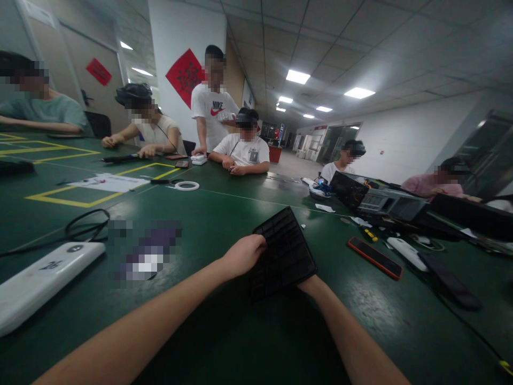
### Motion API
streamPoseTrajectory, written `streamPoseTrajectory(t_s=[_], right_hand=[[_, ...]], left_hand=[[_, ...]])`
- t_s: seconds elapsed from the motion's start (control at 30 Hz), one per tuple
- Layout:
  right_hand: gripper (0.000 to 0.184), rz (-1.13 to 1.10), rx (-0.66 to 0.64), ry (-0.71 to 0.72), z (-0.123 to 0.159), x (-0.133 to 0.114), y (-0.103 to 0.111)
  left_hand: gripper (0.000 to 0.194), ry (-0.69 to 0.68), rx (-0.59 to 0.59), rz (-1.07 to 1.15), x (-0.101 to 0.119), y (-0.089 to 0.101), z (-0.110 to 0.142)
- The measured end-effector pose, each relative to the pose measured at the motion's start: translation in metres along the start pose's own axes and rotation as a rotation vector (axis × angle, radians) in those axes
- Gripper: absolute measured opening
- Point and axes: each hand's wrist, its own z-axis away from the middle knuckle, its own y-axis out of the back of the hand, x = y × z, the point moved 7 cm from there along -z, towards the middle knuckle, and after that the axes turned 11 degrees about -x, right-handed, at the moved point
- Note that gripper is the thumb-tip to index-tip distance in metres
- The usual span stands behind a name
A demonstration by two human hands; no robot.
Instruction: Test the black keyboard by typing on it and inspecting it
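A black tray (284, 251) divided into a grid of small compartments is tilted up above the table in front of me. Behind its lower right edge, my right hand (308, 284) supports it, with the fingers hidden by the tray. My left hand (247, 253) is at the tray's upper left side, its fingers curled together over the compartments. Whatever those fingertips pinch is too small or hidden to name. The contents of the compartments are too dark to make out.
On the green table (192, 331) lie a white power bank (52, 280) with a black cable, a blurred-out purple item (154, 248), an orange-edged phone (374, 258) and a tape roll (186, 185). Computer parts (393, 203) stand at right. Several people sit around; one stands.
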Motion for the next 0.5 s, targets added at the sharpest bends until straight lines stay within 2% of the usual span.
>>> streamPoseTrajectory(t_s=[0.13, 0.2, 0.27, 0.33, 0.37, 0.43, 0.5], right_hand=[[0.024, 0.074, 0.018, 0.046, 0.000, -0.005, 0.000], [0.025, 0.076, -0.027, 0.043, 0.000, -0.009, -0.006], [0.026, 0.053, -0.088, 0.027, 0.000, -0.012, -0.014], [0.028, 0.038, -0.124, 0.013, 0.000, -0.015, -0.020], [0.028, 0.036, -0.124, 0.013, 0.000, -0.016, -0.021], [0.026, 0.035, -0.089, 0.027, 0.000, -0.017, -0.019], [0.026, 0.020, -0.075, 0.042, -0.001, -0.015, -0.016]], left_hand=[[0.016, -0.011, 0.012, 0.116, 0.002, 0.005, 0.001], [0.013, 0.092, 0.081, 0.363, -0.008, 0.007, 0.001], [0.009, 0.241, 0.124, 0.722, -0.022, -0.001, 0.002], [0.007, 0.341, 0.112, 0.986, -0.029, -0.013, 0.002], [0.007, 0.360, 0.090, 1.039, -0.030, -0.017, 0.002], [0.007, 0.359, 0.041, 0.965, -0.029, -0.020, 0.003], [0.020, 0.321, -0.005, 0.757, -0.026, -0.019, 0.003]])
